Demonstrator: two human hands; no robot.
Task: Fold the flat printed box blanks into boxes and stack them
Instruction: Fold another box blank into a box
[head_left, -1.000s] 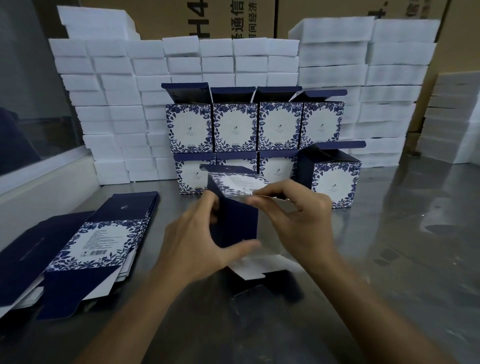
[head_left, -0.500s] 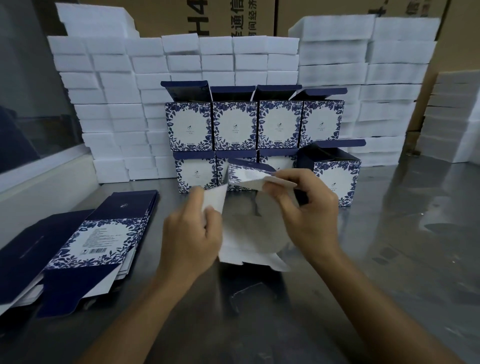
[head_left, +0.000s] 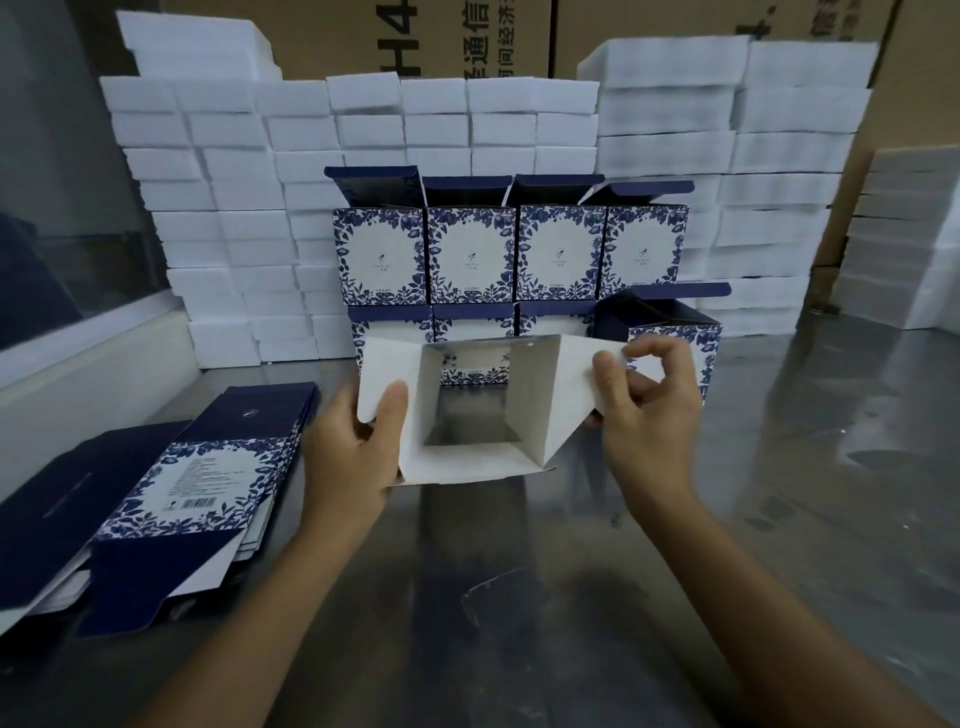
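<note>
I hold a box blank (head_left: 535, 410) opened into a square tube, its white inside facing me and its end flaps spread. My left hand (head_left: 353, 452) grips the left flap with the thumb on its white face. My right hand (head_left: 649, 410) pinches the right flap between thumb and fingers. Through the tube I see the steel table and a folded box behind. A stack of folded blue floral boxes (head_left: 514, 254) stands two rows high just beyond, lids up. A pile of flat blanks (head_left: 202, 478) lies at my left.
White foam blocks (head_left: 239, 208) are piled in a wall behind the boxes and at the right (head_left: 904, 239). Brown cartons (head_left: 467, 36) stand behind them. The shiny steel table (head_left: 805, 493) stretches right and toward me. A glass partition with a white sill (head_left: 78, 364) runs along the left.
The blank has gone from a dark upright shape to an opened tube turned end-on toward me. Both hands have moved apart onto the side flaps.
</note>
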